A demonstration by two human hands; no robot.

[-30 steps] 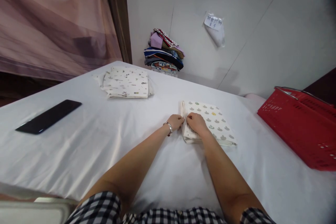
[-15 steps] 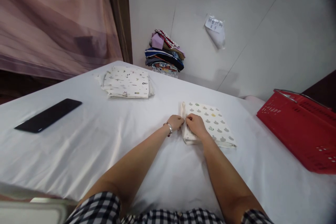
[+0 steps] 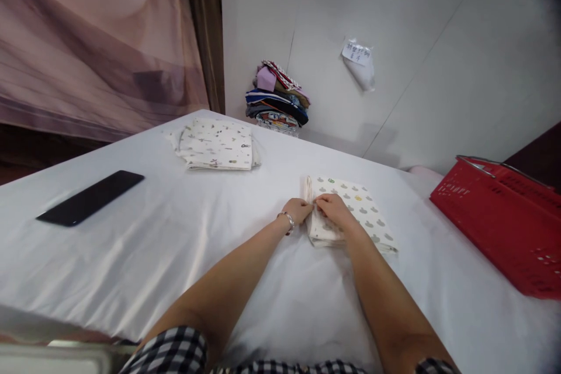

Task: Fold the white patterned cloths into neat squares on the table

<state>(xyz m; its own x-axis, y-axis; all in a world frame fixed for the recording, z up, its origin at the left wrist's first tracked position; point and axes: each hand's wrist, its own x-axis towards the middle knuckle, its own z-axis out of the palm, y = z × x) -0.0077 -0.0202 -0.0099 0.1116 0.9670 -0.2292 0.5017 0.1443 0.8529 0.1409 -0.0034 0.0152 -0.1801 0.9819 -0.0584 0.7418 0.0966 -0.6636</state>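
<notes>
A folded white cloth [image 3: 365,210] with grey prints and a few green and yellow ones lies on the white-covered table [image 3: 263,280]. At its left edge, my left hand [image 3: 298,210] is closed on the fabric with fingers pinched; a bracelet circles that wrist. Close beside it, my right hand [image 3: 333,209] rests over the cloth's left part, thumb and finger pinching the same edge. The fingertips of both hands nearly meet. Farther left on the table sits another folded white cloth [image 3: 219,143] with small scattered prints.
A black flat slab [image 3: 91,197] lies on the left of the table. On the right stands a red plastic basket [image 3: 499,222] with metal handles. Behind the far edge rises a stack of folded clothes [image 3: 278,96]. A labelled plastic bag [image 3: 359,64] hangs on the wall.
The whole view has shifted slightly, so everything sits a little lower in the picture. Both hands stay pinched at the cloth's left edge, with hardly any movement.
</notes>
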